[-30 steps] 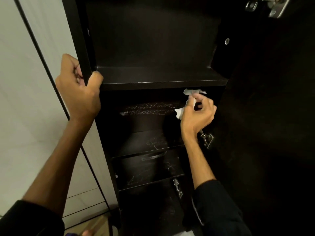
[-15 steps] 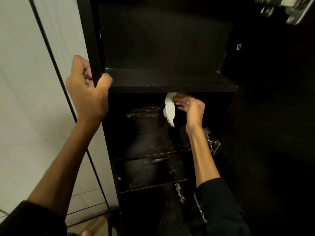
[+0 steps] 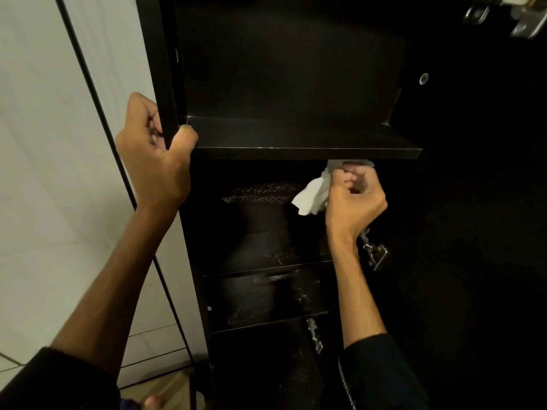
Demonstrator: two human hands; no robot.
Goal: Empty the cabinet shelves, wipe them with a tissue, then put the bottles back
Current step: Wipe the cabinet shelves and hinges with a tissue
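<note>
Right hand (image 3: 353,199), fingers clenched on the tissue (image 3: 310,198), has moved back rightward under the shelf (image 3: 296,137): wiping continues. Left hand (image 3: 154,152) still grips the cabinet (image 3: 159,69) edge. No bottles visible.

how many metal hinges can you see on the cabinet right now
3. One hinge at top right, one just below the right hand, one lower down near the sleeve. Others may be hidden in the dark.
</note>
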